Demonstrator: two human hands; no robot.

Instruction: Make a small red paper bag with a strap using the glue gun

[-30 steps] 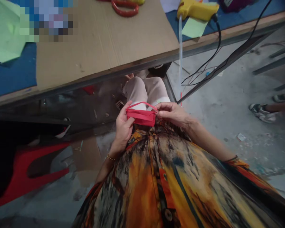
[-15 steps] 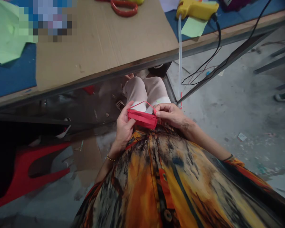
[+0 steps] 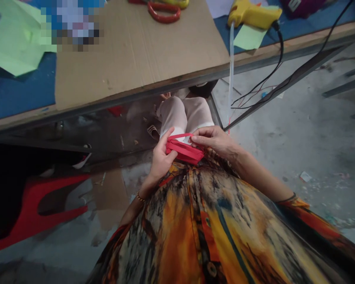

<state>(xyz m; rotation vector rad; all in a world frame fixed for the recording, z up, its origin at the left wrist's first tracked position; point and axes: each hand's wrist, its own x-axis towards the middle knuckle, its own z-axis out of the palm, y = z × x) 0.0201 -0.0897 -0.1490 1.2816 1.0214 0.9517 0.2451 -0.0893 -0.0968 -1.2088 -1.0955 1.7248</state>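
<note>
Over my lap, my left hand [image 3: 162, 156] grips the left end of a small red folded piece [image 3: 189, 152], with the thumb on its near side and the fingers behind. Whether it is paper or cloth I cannot tell. A narrow red strip [image 3: 180, 135] runs along the far side of the piece. My right hand [image 3: 214, 141] is closed in a pinch on the right end of this strip, just above the piece's right half. The ends of the fingers behind the piece are hidden.
Ahead is a table with a cardboard sheet [image 3: 130, 59] on it. Red-handled scissors [image 3: 165, 16] and a yellow glue gun [image 3: 254, 15] lie there; its glue stick [image 3: 231, 71] and black cable [image 3: 279, 51] hang over the edge. Green paper [image 3: 20, 43] is far left. A red chair [image 3: 32, 209] stands lower left.
My right hand has shifted from the right corner of the red piece to the strip, which was a raised loop and now lies flatter and straighter. The view has shifted slightly.
</note>
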